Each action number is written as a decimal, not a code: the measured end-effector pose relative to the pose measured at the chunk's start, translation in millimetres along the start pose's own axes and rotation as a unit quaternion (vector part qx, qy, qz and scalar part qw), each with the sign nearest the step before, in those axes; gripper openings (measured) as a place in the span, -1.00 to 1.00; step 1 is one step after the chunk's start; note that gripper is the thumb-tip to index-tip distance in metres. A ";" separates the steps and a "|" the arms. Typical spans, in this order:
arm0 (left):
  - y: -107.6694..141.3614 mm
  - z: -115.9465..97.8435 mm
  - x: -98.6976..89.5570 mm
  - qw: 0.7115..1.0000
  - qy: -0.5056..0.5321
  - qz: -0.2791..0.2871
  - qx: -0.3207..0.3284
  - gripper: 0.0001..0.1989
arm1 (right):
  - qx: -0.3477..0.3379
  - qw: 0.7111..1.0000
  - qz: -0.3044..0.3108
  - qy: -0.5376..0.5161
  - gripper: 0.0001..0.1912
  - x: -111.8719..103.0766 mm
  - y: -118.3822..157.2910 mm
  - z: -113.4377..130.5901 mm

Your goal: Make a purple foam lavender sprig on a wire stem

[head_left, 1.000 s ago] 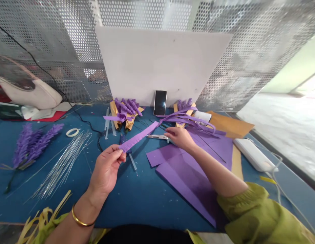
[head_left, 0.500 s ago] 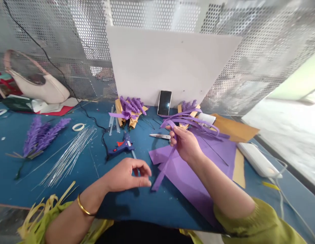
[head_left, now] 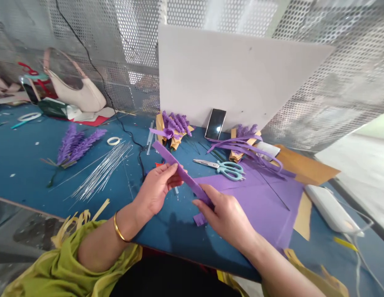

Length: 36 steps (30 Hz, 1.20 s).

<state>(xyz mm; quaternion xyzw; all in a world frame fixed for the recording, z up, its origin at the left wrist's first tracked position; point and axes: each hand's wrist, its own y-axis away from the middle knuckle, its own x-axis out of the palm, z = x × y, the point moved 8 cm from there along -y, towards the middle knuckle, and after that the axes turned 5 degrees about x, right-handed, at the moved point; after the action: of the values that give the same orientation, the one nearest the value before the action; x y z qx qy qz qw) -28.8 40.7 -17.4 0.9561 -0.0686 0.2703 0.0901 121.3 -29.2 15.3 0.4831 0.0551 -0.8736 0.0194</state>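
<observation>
A purple strip point(head_left: 186, 176), paper or thin foam, stretches slantwise between my two hands above the table. My left hand point(head_left: 157, 185) pinches it near the middle between thumb and fingers. My right hand point(head_left: 227, 212) grips its lower part, and a fringed-looking end point(head_left: 200, 219) shows below the fingers. Beyond my right hand, scissors with light blue handles point(head_left: 229, 169) lie on purple sheets point(head_left: 260, 202). Most of the blue glue gun is hidden behind my left hand; its red trigger point(head_left: 159, 164) peeks out.
More purple strips point(head_left: 241, 143) lie at the back right, beside wrapped purple flowers point(head_left: 176, 123) and a leaning phone point(head_left: 215, 123). Wire stems point(head_left: 102, 173), a tape ring point(head_left: 113, 141) and a lavender bunch point(head_left: 77, 144) are left. A white power bank-like box point(head_left: 333, 210) is right.
My left hand has closed on the strip, which my right hand alone held before. My right hand came down toward me, uncovering the scissors. The view has shifted left.
</observation>
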 end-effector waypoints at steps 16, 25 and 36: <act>-11.4 -19.6 -3.2 0.998 0.037 0.019 -0.044 -0.82 | 0.113 0.993 0.005 0.025 -0.65 -54.2 -45.3 -94.8; -17.2 5.9 -8.2 0.997 0.014 0.053 -0.062 -0.62 | 0.201 0.938 0.005 0.281 -0.69 -31.9 -158.0 -154.8; -9.1 20.8 -8.7 0.990 0.021 0.065 -0.127 -0.78 | 0.181 0.906 0.058 0.378 -0.58 -14.2 -178.9 -157.3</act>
<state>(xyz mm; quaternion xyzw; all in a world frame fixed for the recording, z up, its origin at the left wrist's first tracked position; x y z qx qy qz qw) -24.0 45.9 -40.7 0.9244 -0.1623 0.2850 0.1945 245.7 166.2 -41.8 0.7749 -0.1288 -0.6175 -0.0401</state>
